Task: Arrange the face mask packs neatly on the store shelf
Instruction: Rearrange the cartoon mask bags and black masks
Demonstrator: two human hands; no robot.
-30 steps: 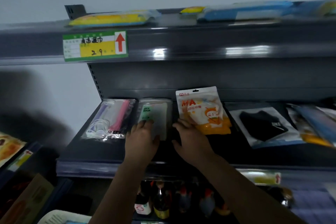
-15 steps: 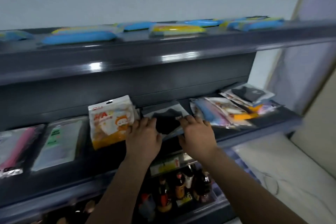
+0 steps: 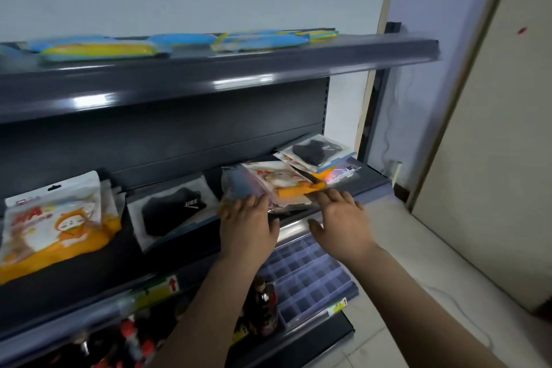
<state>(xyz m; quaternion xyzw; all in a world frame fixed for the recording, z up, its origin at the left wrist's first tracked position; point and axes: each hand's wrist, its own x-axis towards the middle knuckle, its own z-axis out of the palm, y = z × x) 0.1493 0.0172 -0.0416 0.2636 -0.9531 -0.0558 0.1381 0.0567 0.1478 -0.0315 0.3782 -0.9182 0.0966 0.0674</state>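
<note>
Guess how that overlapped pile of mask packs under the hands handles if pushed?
The pile of mask packs looks like thin glossy film pouches, so probably floppy and light. Overlapped and skewed, they'd likely slide apart rather than move together. Flat, so unlikely to roll.

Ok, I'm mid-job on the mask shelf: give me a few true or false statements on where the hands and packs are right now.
1. Both hands are at the heap of overlapping packs toward the right of the middle shelf. True.
2. The left hand grips the orange cartoon pack. False: that orange cartoon pack lies apart at the far left, untouched.
3. A black mask pack lies flat between the cartoon pack and the heap. True.
4. The right hand is a closed fist. False: its fingers are stretched out flat by the heap's front edge.
5. The top shelf is bare. False: blue and yellow packs lie along the top shelf.
</note>
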